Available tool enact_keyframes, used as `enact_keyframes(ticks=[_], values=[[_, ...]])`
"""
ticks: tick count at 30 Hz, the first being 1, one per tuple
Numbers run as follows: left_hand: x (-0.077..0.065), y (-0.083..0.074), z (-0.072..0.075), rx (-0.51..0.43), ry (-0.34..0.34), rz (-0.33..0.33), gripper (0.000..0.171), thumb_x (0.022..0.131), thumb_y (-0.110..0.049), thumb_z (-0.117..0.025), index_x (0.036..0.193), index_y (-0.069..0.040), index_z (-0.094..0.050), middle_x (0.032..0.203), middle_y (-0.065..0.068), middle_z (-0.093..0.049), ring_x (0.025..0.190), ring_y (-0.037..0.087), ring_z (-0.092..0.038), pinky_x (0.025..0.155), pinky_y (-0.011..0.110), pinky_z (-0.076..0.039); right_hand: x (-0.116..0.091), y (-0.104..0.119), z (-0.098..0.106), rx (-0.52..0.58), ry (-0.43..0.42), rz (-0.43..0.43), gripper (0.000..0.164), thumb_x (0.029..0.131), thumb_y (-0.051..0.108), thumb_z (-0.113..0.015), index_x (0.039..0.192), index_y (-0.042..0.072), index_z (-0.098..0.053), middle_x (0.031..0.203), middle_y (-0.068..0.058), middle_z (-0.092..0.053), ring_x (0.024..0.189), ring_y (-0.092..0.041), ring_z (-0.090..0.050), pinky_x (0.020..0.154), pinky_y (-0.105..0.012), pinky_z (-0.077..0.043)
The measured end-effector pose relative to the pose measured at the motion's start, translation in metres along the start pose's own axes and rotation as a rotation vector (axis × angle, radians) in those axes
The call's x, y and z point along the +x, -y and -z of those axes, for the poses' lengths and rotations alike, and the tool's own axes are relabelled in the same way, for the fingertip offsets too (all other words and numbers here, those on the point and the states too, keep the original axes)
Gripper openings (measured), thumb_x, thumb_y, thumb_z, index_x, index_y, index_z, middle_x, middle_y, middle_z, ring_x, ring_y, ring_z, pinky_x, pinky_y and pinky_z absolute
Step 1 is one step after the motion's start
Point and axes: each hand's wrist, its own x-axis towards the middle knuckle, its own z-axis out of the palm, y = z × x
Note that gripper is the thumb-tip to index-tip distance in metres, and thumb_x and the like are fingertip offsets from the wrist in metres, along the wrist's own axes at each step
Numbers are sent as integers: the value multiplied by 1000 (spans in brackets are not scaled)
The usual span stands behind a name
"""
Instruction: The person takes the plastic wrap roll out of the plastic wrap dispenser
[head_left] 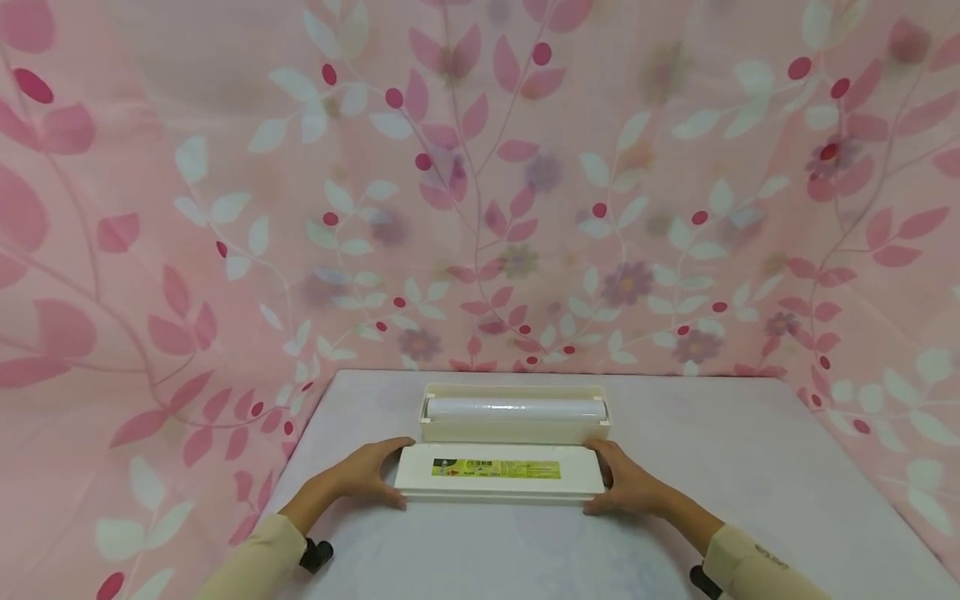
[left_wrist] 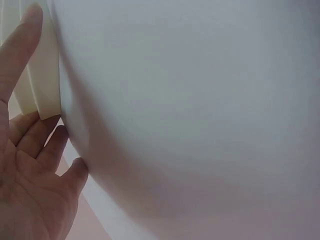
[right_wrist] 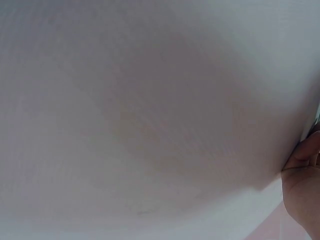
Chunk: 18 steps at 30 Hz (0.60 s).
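A long white cling film box lid (head_left: 495,489) with a green and yellow label lies crosswise in front of me. My left hand (head_left: 369,473) grips its left end, thumb on the near edge and fingers at the far corner. At the opposite end my right hand (head_left: 628,482) holds the lid the same way. Just behind it stands the cream box base (head_left: 517,431), uncovered, with a roll of cling film (head_left: 517,409) inside. In the left wrist view, the thumb (left_wrist: 31,22) presses the side of the lid. The right wrist view shows only part of the hand at its edge.
A pale cloth covers the table (head_left: 712,442). Pink floral curtain (head_left: 480,208) hangs along the table's back edge and both sides. Small black devices sit by both wrists, one under the left cuff (head_left: 317,555).
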Motion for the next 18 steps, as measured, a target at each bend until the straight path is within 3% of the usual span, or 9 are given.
enact_keyframes(ticks=[14,18], values=[[-1,-2,0,-13,3,11,102,62,-52,-91,144,-12,-46,142,7,-54,132,29,-49,109,57,-39,-2,4,-1,40,-6,-29,106,62,26,-95,146,8,-33,147,-19,-33,125,-32,-39,107,-56,-33],[-1,-2,2,-29,17,13,102,63,-50,-91,145,-11,-45,144,8,-52,134,30,-47,110,57,-38,-4,4,-2,12,-18,-17,106,63,26,-94,147,6,-32,147,-21,-33,124,-32,-39,104,-50,-36]])
